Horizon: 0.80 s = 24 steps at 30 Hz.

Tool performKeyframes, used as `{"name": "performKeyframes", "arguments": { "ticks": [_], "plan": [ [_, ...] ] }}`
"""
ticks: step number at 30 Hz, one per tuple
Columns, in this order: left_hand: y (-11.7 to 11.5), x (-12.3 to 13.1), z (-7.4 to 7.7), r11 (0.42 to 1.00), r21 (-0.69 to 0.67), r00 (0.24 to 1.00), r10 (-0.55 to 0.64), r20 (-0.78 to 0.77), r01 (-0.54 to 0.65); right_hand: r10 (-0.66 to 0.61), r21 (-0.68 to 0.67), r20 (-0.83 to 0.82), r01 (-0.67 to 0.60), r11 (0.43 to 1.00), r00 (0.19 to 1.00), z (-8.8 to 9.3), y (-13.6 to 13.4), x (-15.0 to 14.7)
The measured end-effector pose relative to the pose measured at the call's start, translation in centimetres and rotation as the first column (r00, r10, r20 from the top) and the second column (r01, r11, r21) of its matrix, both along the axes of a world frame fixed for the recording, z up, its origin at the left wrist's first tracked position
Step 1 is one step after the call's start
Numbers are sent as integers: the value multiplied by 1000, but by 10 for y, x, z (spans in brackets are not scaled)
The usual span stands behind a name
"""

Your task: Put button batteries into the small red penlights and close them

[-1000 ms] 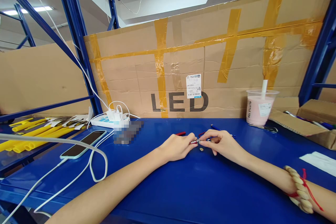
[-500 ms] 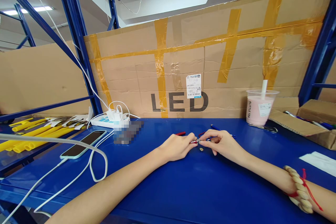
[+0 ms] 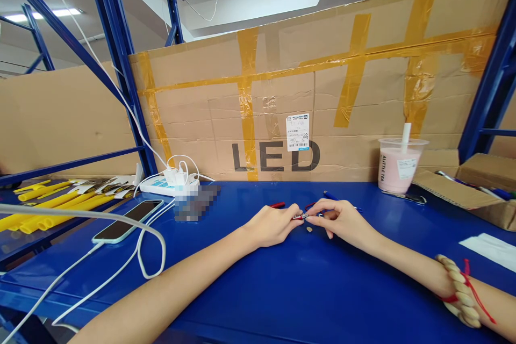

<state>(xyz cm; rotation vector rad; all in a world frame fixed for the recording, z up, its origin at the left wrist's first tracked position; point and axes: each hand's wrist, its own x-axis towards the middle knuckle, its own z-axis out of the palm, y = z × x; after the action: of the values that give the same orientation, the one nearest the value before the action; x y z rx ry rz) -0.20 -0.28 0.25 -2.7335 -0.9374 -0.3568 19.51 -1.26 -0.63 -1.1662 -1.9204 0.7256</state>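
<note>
Both my hands meet at the middle of the blue table (image 3: 258, 290). My left hand (image 3: 272, 224) is closed in a pinch on a small red and silver part (image 3: 299, 217), whose red end (image 3: 277, 205) sticks out behind the fingers. My right hand (image 3: 337, 218) pinches the same part from the other side, fingertips touching the left hand's. A small round brass-coloured piece (image 3: 309, 229) lies on the table just below the fingertips. A blue pen (image 3: 331, 195) lies behind my right hand.
A taped cardboard box marked LED (image 3: 314, 97) stands along the back. A pink drink cup with a straw (image 3: 399, 164) is at the right, beside an open carton of pens (image 3: 471, 185). A phone (image 3: 128, 220), white cables and a power strip (image 3: 169, 183) lie at the left, with yellow tubes (image 3: 52, 207) beyond.
</note>
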Motion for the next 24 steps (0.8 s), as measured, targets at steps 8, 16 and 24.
{"name": "performKeyframes", "arguments": {
  "ticks": [8, 16, 24],
  "plan": [
    [0, 0, 0, 1000, -5, 1000, 3, 4, -3, 0, 9, 10, -1, 1000, 1000, -1, 1, 1],
    [1, -1, -1, 999, -33, 999, -4, 32, 5, 8, 16, -9, -8, 1000, 1000, -2, 1, 1],
    [1, -1, -1, 1000, -13, 999, -14, 30, 14, 5, 5, -15, -5, 1000, 1000, 0, 0, 0]
  ]
}}
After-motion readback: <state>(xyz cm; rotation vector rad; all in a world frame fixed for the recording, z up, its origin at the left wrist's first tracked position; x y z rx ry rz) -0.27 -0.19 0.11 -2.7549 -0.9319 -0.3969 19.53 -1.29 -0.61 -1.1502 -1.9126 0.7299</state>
